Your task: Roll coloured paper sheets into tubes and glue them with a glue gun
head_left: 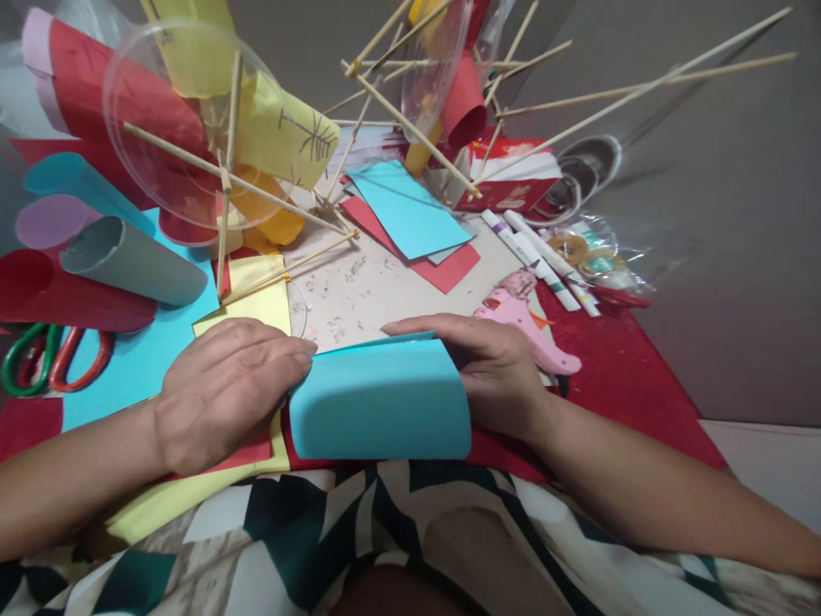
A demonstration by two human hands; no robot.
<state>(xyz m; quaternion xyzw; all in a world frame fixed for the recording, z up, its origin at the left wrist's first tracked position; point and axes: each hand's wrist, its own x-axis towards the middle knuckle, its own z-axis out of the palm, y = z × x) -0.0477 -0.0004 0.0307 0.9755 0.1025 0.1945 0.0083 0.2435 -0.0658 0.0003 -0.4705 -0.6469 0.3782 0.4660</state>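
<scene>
A sheet of light blue paper (381,402), curved over into a loose roll, is held between my two hands near my lap. My left hand (234,389) closes on its left end, fingertips pressed at the upper left edge. My right hand (497,368) grips the right end, with its fingers stretched along the top edge and partly hidden behind the paper. Just beyond my right hand lies a pink glue gun (522,325). Yellow paper (256,287) lies beside and under my left hand.
Rolled paper tubes (134,261) and scissors (57,355) sit at the left. Wooden stick frames (224,175) with clear plastic discs stand at the back. Blue and red sheets (410,210) lie mid-table. Markers (535,257), a bag of tape rolls (590,248) and a red tissue box (510,175) are right.
</scene>
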